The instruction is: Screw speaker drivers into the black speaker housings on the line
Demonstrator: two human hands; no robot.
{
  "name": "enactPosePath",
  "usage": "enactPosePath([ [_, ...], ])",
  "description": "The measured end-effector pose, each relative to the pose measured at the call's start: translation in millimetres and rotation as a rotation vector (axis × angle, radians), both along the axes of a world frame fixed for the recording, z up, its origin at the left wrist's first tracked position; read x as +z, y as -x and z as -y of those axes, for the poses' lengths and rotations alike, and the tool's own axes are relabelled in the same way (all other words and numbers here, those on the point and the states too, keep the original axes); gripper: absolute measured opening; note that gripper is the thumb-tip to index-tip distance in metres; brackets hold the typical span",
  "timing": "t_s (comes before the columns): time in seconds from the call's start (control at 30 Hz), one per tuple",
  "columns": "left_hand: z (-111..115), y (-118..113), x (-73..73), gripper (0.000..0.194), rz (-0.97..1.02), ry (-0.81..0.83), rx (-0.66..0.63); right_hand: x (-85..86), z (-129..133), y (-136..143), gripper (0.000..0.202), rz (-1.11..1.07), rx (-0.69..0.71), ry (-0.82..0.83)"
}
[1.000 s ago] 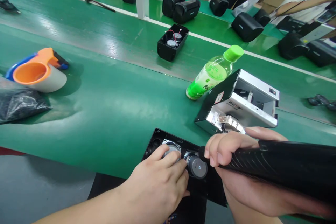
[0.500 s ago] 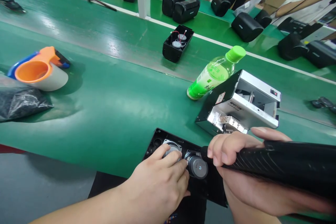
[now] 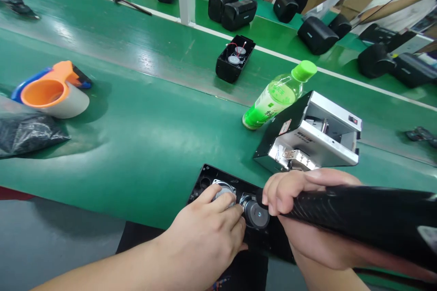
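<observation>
A black speaker panel [image 3: 273,236] lies at the bench's near edge, with two round speaker drivers in it. My left hand [image 3: 213,232] is closed over the left driver [image 3: 224,191], its fingers gripping the rim and hiding part of it. The right driver [image 3: 257,215] shows its grey magnet back. In my right hand [image 3: 290,195] is a black electric screwdriver [image 3: 362,209], gripped around its front end. Its nose points at the edge of the right driver; the bit tip is hidden behind my fingers.
Just beyond my right hand stand a silver-and-black screw feeder [image 3: 310,136] and a green-capped bottle [image 3: 273,100]. At left are an orange-rimmed tape dispenser [image 3: 54,95] and a bag of black parts [image 3: 27,132]. A speaker box [image 3: 235,59] sits on the belt; co-workers are across it.
The speaker box on the belt has slid slightly right. My right hand and the screwdriver have shifted a little left. My left hand keeps its grip on the driver.
</observation>
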State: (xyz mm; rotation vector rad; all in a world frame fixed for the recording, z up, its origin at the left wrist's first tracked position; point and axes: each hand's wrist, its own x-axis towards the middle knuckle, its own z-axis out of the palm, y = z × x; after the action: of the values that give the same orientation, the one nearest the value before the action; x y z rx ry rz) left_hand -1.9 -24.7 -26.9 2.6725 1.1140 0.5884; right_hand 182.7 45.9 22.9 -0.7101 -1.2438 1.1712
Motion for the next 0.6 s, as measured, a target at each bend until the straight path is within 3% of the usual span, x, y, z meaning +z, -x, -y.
enactPosePath([
  [0.13,-5.6,8.2,12.7,0.027,0.122,0.138,0.013,-7.9,0.1,4.4,0.053,0.028,0.073,-0.075],
  [0.27,-16.6,27.4,24.4,0.021,0.174,0.138,0.151,-10.3,-0.2,4.4,0.054,0.039,0.070,-0.074],
  [0.33,-23.7,35.8,25.5,0.036,0.109,0.154,0.193,-11.6,-0.4,3.1,0.059,0.037,0.061,-0.084],
  [0.47,-34.4,41.6,21.5,0.062,0.081,0.308,0.143,-19.9,-2.1,1.5,0.051,0.066,0.097,-0.126],
  [0.6,-35.8,39.3,17.8,0.053,0.143,0.371,0.153,-22.0,-1.7,7.5,0.058,0.098,0.095,-0.135],
])
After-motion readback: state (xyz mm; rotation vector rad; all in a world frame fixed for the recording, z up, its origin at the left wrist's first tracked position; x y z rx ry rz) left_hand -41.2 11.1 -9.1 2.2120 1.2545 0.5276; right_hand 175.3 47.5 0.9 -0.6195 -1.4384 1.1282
